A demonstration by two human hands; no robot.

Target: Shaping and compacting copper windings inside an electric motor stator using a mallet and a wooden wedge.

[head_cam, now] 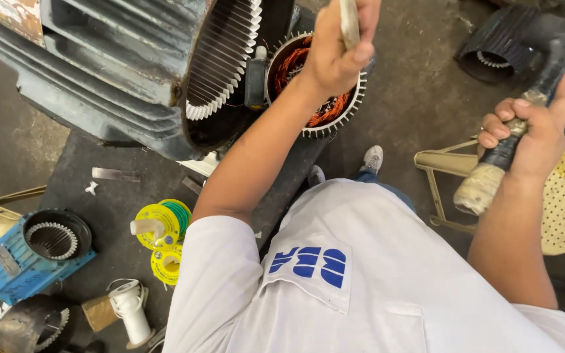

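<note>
Left hand (pixel 335 52): fingers closed around a pale flat tool (pixel 348 23), over the copper-wound stator (pixel 315 85).
Right hand (pixel 531 134): fingers clamped on a hammer handle (pixel 495 167), well right of the stator.
Big motor housing (pixel 119 65): just left of the stator.

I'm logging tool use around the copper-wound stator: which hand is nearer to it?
Left. The left hand, gripping a pale flat tool, is right over the stator; the right hand holds a hammer far off to its right.
</note>
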